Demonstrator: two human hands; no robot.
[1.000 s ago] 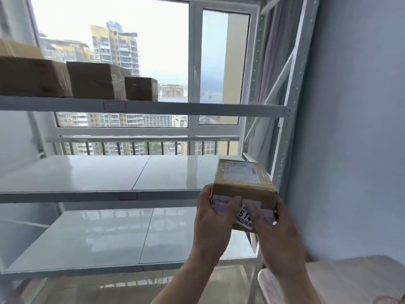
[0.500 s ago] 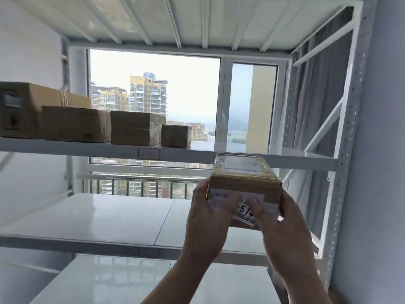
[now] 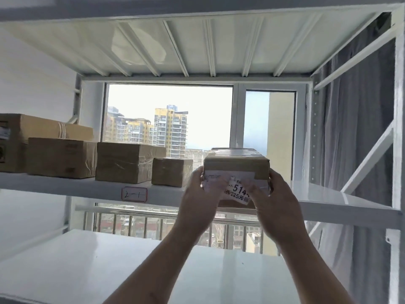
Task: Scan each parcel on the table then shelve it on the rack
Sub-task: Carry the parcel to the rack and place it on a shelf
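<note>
Both your hands clamp one parcel (image 3: 236, 170): your left hand (image 3: 202, 200) grips its left end, your right hand (image 3: 277, 204) its right end, thumbs on the white label (image 3: 237, 190). You hold it at the front edge of the rack's (image 3: 396, 132) upper shelf (image 3: 341, 201). At its nine o'clock, four boxes (image 3: 129, 162) sit in a row.

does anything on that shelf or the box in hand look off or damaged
Nothing stands out. The four boxes sit upright in a row on the shelf, and the parcel held by the left hand and right hand looks intact, its label a little crinkled.
</note>
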